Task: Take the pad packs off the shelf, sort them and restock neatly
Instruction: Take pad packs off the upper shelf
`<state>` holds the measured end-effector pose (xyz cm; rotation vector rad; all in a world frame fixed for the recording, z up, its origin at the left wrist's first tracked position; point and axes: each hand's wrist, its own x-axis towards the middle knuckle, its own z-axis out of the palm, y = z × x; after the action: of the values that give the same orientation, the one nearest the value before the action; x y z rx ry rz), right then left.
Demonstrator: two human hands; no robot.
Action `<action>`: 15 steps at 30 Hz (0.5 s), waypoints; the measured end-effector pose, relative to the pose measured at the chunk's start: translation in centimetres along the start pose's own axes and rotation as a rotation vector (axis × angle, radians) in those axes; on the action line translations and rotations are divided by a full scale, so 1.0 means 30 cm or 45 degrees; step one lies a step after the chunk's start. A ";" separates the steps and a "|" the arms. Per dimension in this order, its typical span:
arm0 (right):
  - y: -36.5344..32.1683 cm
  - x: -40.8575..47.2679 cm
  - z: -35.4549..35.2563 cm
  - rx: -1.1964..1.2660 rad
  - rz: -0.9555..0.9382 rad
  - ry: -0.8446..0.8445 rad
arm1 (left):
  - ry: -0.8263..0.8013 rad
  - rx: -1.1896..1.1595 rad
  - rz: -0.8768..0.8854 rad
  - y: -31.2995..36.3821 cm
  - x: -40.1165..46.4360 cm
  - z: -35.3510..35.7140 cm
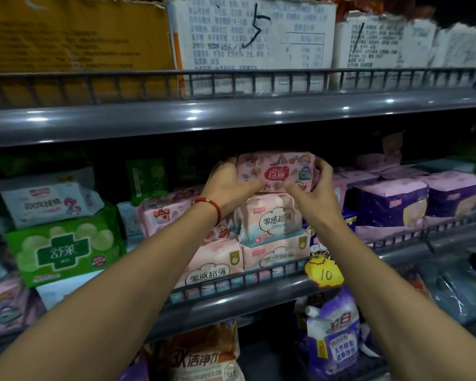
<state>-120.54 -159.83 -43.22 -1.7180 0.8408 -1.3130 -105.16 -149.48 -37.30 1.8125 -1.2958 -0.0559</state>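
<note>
Gripping a pink pad pack by both ends, the left hand and right hand steadied it atop the pale pink stack on the middle shelf, apparently squaring it.

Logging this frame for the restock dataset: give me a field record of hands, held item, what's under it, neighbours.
held item: pink patterned pad pack, held level
left hand: grips the pack's left end, red bracelet on the wrist
right hand: grips the pack's right end
below: stack of pale pink packs; contact with the held pack unclear
left neighbour: green pack with a white pack on top
right neighbour: purple packs
shelf rail: grey wire guard, yellow price tag marked 10
</note>
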 end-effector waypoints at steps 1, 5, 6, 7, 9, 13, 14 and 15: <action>-0.005 0.003 -0.013 0.074 0.023 0.004 | 0.003 -0.045 -0.003 0.000 -0.008 0.002; -0.022 -0.020 -0.045 0.210 0.031 -0.014 | 0.039 -0.244 0.052 -0.012 -0.053 0.021; -0.033 -0.032 -0.054 0.226 0.016 -0.004 | 0.045 -0.295 0.055 -0.012 -0.062 0.022; -0.040 -0.041 -0.064 0.253 -0.003 0.002 | 0.053 -0.345 0.061 -0.008 -0.071 0.018; -0.067 -0.063 -0.088 0.298 -0.023 0.011 | 0.089 -0.431 0.079 0.013 -0.096 0.011; -0.110 -0.143 -0.157 0.494 0.098 0.094 | 0.102 -0.647 0.066 0.051 -0.203 0.019; -0.107 -0.173 -0.180 0.538 0.147 0.133 | 0.088 -0.702 0.067 0.054 -0.249 0.032; -0.093 -0.204 -0.206 0.558 0.195 0.158 | 0.074 -0.758 0.068 0.051 -0.295 0.049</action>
<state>-127.92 -154.47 -42.57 -1.2182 0.6764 -1.3881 -111.03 -143.56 -40.95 1.2606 -1.1326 -0.3225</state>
